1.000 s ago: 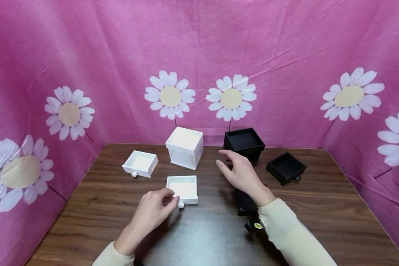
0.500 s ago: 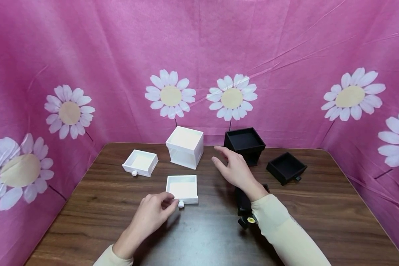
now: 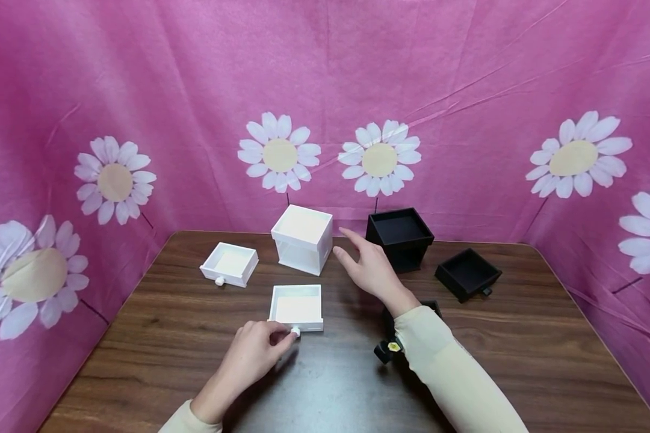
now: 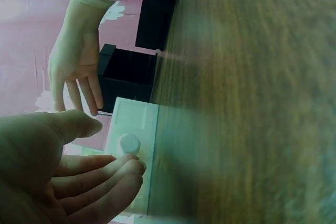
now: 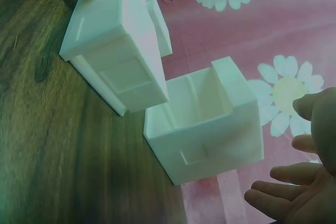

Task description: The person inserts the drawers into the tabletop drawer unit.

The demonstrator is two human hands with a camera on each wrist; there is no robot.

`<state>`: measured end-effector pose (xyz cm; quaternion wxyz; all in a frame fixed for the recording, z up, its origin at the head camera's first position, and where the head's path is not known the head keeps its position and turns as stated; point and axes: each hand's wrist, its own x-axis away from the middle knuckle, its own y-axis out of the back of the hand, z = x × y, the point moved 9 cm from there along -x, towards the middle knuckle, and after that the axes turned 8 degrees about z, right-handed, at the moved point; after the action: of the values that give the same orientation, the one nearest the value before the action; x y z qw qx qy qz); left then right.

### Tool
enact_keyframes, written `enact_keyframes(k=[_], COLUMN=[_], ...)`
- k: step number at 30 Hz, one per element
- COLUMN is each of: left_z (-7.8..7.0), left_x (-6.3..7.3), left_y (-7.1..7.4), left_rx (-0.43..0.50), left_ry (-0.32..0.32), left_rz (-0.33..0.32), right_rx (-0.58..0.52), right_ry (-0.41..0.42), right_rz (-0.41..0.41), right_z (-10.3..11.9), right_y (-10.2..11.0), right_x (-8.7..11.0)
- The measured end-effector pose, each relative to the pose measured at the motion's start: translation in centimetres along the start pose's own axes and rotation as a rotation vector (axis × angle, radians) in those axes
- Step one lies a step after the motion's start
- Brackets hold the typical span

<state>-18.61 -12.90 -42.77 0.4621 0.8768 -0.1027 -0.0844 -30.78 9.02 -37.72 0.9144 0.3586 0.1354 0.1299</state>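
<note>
My left hand (image 3: 251, 355) is at the front of a small white drawer (image 3: 297, 308), its fingertips right at the round white knob (image 4: 128, 144). In the left wrist view the thumb stands apart from the knob and the fingers are loosely bent. A white cabinet shell (image 3: 302, 237) with an open front stands behind that drawer. My right hand (image 3: 371, 267) reaches beside the shell's right side, fingers extended and holding nothing. In the right wrist view, a gap separates those fingers (image 5: 294, 174) from the shell.
Further left lies a second white drawer (image 3: 229, 263). A black cabinet shell (image 3: 399, 231) stands right of my right hand, with a black drawer (image 3: 467, 273) beside it. Another black drawer (image 3: 432, 308) is mostly hidden under my right forearm. A pink flowered cloth (image 3: 325, 72) hangs behind the table (image 3: 157, 337).
My right hand has moved left, from in front of the black shell to beside the white shell. My left hand has shifted slightly right, closer to the knob. The drawers stay in place.
</note>
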Motion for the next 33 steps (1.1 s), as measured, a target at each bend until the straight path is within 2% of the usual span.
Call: enact_keyframes(k=[5,13,21,27,33], left_z=[0.7,2.0,2.5,2.6,2.5], left_x=[-0.1,-0.2,-0.5,-0.6,-0.8], left_y=[-0.9,-2.4,-3.6,-4.1,-4.1], left_rx=[0.066,0.282,0.43,0.474,0.481], left_ry=[0.036,0.106,0.137,0.139,0.138], left_rz=[0.051,0.159,0.2,0.213,0.214], right_rx=[-0.021,-0.075,-0.16,-0.181,-0.216], right_ry=[-0.002,-0.012,-0.057,-0.126,-0.149], right_rz=[-0.002,-0.035,-0.063,-0.077,-0.158], right_z=[-0.1,-0.3,-0.6,-1.7,-2.0], right_y=[-0.8,-1.7,-2.8,-3.6,-3.3], right_x=[-0.8,-1.7,-3.0,-3.7,-3.9])
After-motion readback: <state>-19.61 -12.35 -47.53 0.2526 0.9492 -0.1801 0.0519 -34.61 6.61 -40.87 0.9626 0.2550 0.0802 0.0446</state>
